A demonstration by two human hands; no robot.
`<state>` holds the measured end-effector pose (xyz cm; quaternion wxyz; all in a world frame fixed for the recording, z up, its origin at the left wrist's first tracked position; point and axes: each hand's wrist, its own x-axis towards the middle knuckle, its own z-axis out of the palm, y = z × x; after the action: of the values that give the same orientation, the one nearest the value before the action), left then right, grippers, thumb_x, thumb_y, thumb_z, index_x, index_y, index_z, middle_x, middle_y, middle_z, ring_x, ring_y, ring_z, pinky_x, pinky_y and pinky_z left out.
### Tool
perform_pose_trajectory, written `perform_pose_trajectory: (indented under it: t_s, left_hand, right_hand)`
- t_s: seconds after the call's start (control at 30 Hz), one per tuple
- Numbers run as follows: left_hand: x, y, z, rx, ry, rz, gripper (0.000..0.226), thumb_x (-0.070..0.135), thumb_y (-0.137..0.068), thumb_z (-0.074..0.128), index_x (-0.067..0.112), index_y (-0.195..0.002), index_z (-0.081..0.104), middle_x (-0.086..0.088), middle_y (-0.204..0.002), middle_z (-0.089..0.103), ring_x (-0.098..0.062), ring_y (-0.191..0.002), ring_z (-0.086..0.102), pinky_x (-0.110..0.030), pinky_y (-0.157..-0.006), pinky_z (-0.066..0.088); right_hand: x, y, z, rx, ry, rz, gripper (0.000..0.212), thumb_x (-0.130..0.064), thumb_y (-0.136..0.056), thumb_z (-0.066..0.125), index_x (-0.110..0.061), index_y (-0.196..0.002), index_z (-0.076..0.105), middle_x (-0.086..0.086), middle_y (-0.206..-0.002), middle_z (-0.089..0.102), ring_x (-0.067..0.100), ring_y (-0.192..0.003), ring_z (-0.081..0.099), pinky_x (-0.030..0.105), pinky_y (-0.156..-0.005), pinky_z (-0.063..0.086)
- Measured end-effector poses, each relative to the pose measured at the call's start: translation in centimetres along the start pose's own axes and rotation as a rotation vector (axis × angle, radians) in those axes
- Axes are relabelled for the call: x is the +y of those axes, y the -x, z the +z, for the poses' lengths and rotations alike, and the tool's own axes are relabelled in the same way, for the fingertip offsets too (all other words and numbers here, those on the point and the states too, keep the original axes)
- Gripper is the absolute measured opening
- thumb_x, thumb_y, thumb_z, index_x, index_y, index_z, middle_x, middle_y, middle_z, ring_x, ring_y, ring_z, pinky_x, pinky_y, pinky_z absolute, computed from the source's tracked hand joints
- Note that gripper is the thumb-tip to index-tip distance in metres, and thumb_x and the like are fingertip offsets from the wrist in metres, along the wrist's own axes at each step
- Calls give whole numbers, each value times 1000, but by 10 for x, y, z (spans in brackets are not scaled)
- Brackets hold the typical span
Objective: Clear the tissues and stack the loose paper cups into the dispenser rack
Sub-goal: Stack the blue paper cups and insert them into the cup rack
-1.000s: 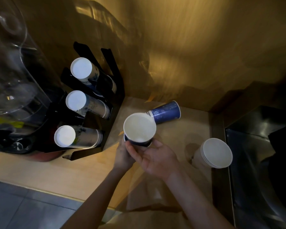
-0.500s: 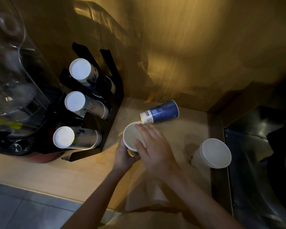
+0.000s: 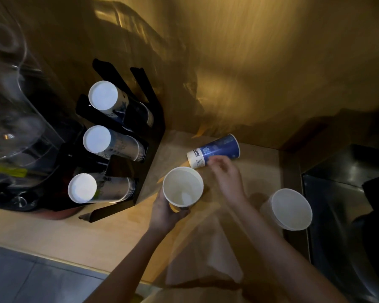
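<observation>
My left hand (image 3: 165,212) grips an upright paper cup (image 3: 182,186), its white mouth facing me, just above the wooden counter. A blue paper cup (image 3: 216,151) lies on its side near the back wall. My right hand (image 3: 227,178) is stretched towards it with fingers apart, its fingertips at the cup's white base end; it holds nothing. The black dispenser rack (image 3: 138,138) stands at the left with three rows of stacked cups, their white bottoms facing me. A short stack of white cups (image 3: 289,209) stands at the counter's right end.
A brown paper bag (image 3: 204,252) lies on the wooden counter (image 3: 53,232) under my forearms. A clear-domed machine (image 3: 11,101) fills the far left. A dark steel sink (image 3: 346,215) borders the counter on the right. The golden wall is close behind.
My right hand has left the held cup and moved back and right to the lying blue cup. My left hand alone keeps the upright cup, nearly still.
</observation>
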<state>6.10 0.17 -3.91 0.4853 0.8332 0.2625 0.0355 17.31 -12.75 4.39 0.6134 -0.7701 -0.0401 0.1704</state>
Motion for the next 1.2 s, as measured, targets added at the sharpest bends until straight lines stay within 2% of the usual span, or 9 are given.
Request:
perform_pose_trajectory:
  t_s: [0.1, 0.2, 0.37, 0.47, 0.77, 0.9, 0.97, 1.07, 1.2]
  left_hand:
    - [0, 2, -1, -20, -34, -2, 88, 15, -54, 86, 5, -130, 42, -12, -130, 53, -25, -121, 47, -26, -96, 35]
    - [0, 3, -2, -36, -70, 3, 91, 40, -50, 80, 6, -128, 46, -10, -129, 54, -20, -120, 48, -23, -97, 34]
    - [-1, 0, -5, -38, -89, 46, 94, 57, -49, 64, 3, -125, 49, -9, -128, 56, -14, -116, 47, -31, -99, 42]
    - [-1, 0, -5, -33, -86, 40, 94, 57, -50, 65, 3, -125, 49, -10, -127, 57, -17, -116, 50, -31, -97, 43]
    - [-5, -3, -4, -54, -83, 35, 93, 57, -47, 65, 3, -122, 52, -12, -124, 59, -23, -116, 53, -29, -97, 41]
    - [-7, -4, -3, -71, -113, 58, 90, 58, -47, 61, 0, -116, 57, -12, -122, 61, -19, -113, 52, 0, -89, 26]
    - [-5, -4, -3, -61, -111, 70, 93, 58, -47, 61, 1, -120, 54, -12, -123, 59, -13, -111, 48, 0, -87, 25]
    - [-4, -2, -4, -33, -97, 87, 93, 45, -49, 75, 3, -127, 46, -12, -128, 55, -21, -118, 49, -13, -93, 29]
    - [-1, 0, -5, -27, -64, 118, 86, 17, -58, 84, 3, -131, 40, -12, -132, 51, -12, -117, 42, -17, -94, 30]
  right_hand:
    - [22, -44, -14, 183, -278, 370, 25, -18, -87, 59, -4, -108, 60, 9, -89, 64, 17, -80, 60, 25, -72, 49]
    - [41, -72, -25, 195, -409, 636, 48, -32, -82, 66, -7, -121, 52, 9, -98, 60, 23, -97, 60, 35, -89, 51]
    - [48, -97, -25, 162, -578, 767, 84, -49, -76, 67, -7, -139, 31, 21, -136, 43, 34, -126, 45, 45, -107, 38]
    - [45, -105, -21, 143, -621, 786, 81, -52, -79, 61, -8, -140, 30, 20, -144, 39, 32, -131, 41, 46, -111, 31]
    - [31, -97, -22, 203, -815, 672, 72, -46, -80, 65, -9, -135, 38, 16, -137, 50, 26, -125, 50, 38, -109, 38]
    - [-6, -81, -28, 168, -923, 529, 72, -44, -81, 64, -7, -136, 36, 15, -136, 50, 27, -124, 50, 37, -106, 37]
    - [-31, -67, -28, 140, -924, 455, 66, -43, -83, 62, -7, -133, 39, 14, -123, 55, 26, -115, 54, 37, -103, 39]
    - [-59, -40, -27, 41, -801, 261, 43, -43, -84, 59, -20, -117, 45, 5, -105, 62, 20, -99, 62, 35, -90, 50]
    - [-73, 7, -25, 27, -426, -103, 59, -34, -79, 66, -18, -130, 40, -6, -112, 60, -1, -93, 66, 18, -71, 55]
